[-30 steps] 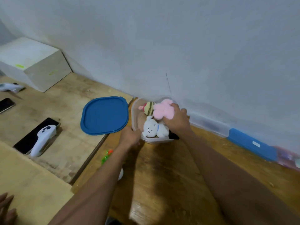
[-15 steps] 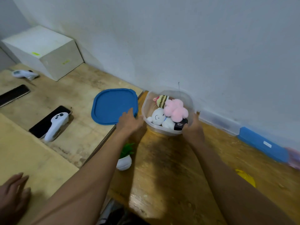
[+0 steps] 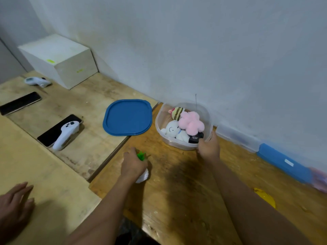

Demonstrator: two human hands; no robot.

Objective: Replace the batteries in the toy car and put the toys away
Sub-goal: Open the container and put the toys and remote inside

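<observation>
A clear plastic tub (image 3: 184, 145) stands near the wall with a pink plush (image 3: 191, 123), a white plush (image 3: 172, 129), a striped bee plush (image 3: 177, 112) and a small black item (image 3: 195, 138) inside. My right hand (image 3: 208, 147) grips the tub's near right rim. My left hand (image 3: 132, 165) curls over a small toy plant with green leaves and a white pot (image 3: 142, 157) on the brown table. The tub's blue lid (image 3: 127, 117) lies flat to its left.
Two phones (image 3: 19, 103) (image 3: 53, 133), a white controller (image 3: 66, 132) and a white thermometer (image 3: 37, 81) lie at left, by a white box (image 3: 58, 59). A long blue-lidded case (image 3: 265, 149) runs along the wall. A yellow object (image 3: 264, 197) lies at right. Another person's hand (image 3: 14, 206) rests at lower left.
My right hand came out of the tub and took hold of its rim. My left hand left the tub's edge, moved toward me and closed over the toy plant.
</observation>
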